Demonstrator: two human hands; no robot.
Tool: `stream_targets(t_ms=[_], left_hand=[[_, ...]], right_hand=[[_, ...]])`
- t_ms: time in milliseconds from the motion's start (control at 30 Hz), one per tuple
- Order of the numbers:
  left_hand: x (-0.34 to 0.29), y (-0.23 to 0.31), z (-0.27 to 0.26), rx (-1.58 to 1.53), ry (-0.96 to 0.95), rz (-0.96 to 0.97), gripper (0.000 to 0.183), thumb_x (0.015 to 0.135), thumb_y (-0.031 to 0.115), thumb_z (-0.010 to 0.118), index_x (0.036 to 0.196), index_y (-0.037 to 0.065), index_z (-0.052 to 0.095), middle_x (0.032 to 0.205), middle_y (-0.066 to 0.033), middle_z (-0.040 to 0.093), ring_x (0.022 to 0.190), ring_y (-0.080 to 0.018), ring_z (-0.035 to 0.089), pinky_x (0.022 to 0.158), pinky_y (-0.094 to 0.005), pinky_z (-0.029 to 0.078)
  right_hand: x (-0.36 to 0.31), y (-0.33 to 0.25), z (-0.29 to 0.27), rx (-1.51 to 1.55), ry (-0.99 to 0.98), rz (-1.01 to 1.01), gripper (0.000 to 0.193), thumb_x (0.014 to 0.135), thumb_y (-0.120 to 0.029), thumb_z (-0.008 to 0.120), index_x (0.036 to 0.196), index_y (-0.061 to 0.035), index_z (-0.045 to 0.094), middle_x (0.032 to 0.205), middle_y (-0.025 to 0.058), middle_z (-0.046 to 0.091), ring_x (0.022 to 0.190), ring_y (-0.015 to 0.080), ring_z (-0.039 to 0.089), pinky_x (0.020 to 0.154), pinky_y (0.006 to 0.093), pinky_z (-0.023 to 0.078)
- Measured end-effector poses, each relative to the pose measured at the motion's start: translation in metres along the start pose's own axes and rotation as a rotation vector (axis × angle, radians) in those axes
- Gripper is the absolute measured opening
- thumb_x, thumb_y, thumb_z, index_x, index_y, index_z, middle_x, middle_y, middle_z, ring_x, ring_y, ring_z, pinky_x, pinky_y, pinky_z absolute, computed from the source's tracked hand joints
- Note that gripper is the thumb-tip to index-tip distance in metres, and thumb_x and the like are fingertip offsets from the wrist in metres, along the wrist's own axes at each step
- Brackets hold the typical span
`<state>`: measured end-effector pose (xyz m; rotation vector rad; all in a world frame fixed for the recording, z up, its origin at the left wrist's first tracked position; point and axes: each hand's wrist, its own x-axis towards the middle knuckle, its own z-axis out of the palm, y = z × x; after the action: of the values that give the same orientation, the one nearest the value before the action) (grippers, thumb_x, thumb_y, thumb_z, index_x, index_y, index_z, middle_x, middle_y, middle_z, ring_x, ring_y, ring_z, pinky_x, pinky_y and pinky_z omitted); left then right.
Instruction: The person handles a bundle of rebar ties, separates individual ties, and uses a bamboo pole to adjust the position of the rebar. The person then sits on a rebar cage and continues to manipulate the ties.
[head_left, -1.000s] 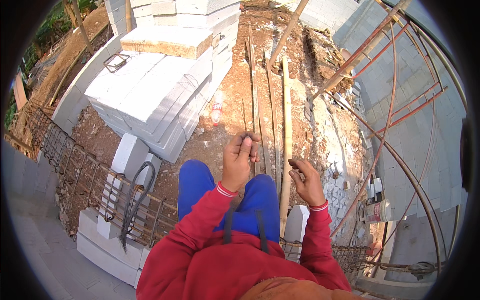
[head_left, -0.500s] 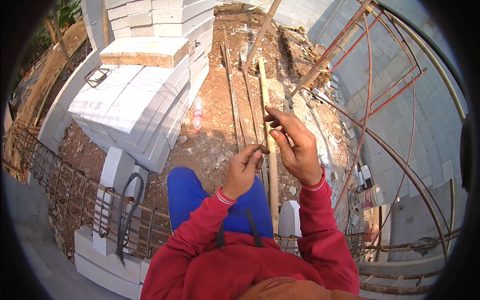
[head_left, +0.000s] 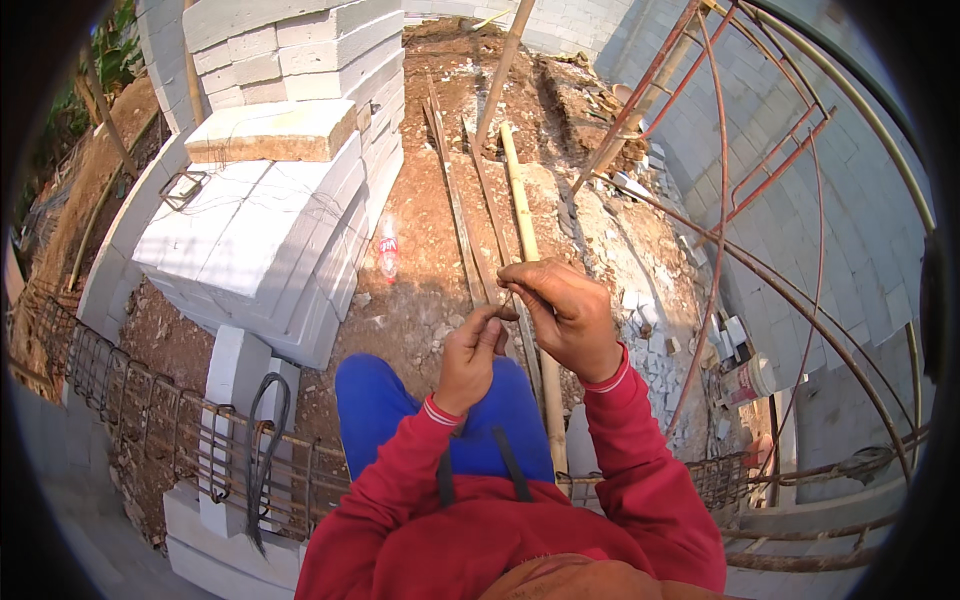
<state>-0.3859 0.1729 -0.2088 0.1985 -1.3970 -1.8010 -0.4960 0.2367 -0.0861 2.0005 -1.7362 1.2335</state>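
Observation:
A short piece of thin dark wire shows between my fingertips, over my lap and the dirt ground. My left hand pinches its lower end between thumb and forefinger. Just above and to the right, my right hand is closed in a pinch at the upper end, its fingertips almost touching those of the left. Most of the wire is hidden by the fingers. To the left, a bundle of black wire hangs over a rusty rebar cage.
White blocks are stacked at the left, with a plastic bottle beside them. Timber strips and a bamboo pole lie ahead. Red steel frame bars and a bucket are at the right.
My right hand has moved left and down, and its fingers have closed into a tighter pinch near my left hand. The view has shifted slightly.

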Motion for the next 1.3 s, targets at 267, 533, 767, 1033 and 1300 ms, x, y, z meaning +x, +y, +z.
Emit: stream_targets(t_ms=[267, 533, 767, 1033, 1300], left_hand=[[0.026, 0.049, -0.001, -0.318, 0.223, 0.272, 0.016, 0.106, 0.017, 0.048, 0.105, 0.005, 0.058, 0.073, -0.0001, 0.050, 0.064, -0.0068, 0.043, 0.058, -0.0234, 0.038], [0.027, 0.096, -0.117, -0.659, 0.411, 0.355, 0.019, 0.108, 0.024, 0.042, 0.108, 0.009, 0.054, 0.069, 0.0025, 0.036, 0.056, -0.0060, 0.028, 0.048, -0.0214, 0.028], [-0.007, -0.003, -0.150, -0.612, 0.715, 0.063, 0.018, 0.107, 0.025, 0.043, 0.107, 0.010, 0.054, 0.071, 0.0013, 0.042, 0.054, -0.0062, 0.030, 0.046, -0.0215, 0.027], [-0.041, -0.073, -0.102, -0.520, 0.749, -0.253, 0.019, 0.107, 0.023, 0.044, 0.100, 0.010, 0.056, 0.073, 0.0001, 0.049, 0.052, -0.0063, 0.034, 0.046, -0.0228, 0.029], [-0.044, -0.071, -0.141, -0.652, 0.597, -0.305, 0.019, 0.107, 0.023, 0.044, 0.101, 0.008, 0.056, 0.072, 0.0004, 0.045, 0.051, -0.0063, 0.031, 0.044, -0.0222, 0.026]], right_hand=[[-0.024, 0.007, 0.047, 0.495, 0.024, 0.230, 0.058, 0.092, -0.020, 0.068, 0.142, -0.0032, 0.044, 0.096, 0.0173, 0.070, 0.089, 0.0278, 0.069, 0.086, 0.0386, 0.051], [-0.079, 0.048, 0.017, 0.331, -0.202, 0.378, 0.015, 0.093, -0.013, 0.066, 0.101, -0.0010, 0.072, 0.090, 0.0145, 0.073, 0.083, 0.0247, 0.071, 0.072, 0.0339, 0.054], [-0.169, 0.053, -0.002, 0.105, -0.758, 0.561, 0.023, 0.095, -0.021, 0.062, 0.107, -0.0024, 0.069, 0.090, 0.0175, 0.072, 0.085, 0.0352, 0.070, 0.075, 0.0410, 0.054], [-0.201, 0.012, 0.100, 0.462, -0.455, 0.553, 0.034, 0.096, -0.024, 0.061, 0.121, -0.0002, 0.062, 0.104, 0.0248, 0.067, 0.098, 0.0420, 0.065, 0.080, 0.0456, 0.052], [-0.167, -0.009, 0.149, 0.359, -0.569, 0.451, 0.019, 0.095, -0.017, 0.060, 0.105, -0.0039, 0.069, 0.087, 0.0205, 0.069, 0.078, 0.0391, 0.066, 0.070, 0.0445, 0.053]])
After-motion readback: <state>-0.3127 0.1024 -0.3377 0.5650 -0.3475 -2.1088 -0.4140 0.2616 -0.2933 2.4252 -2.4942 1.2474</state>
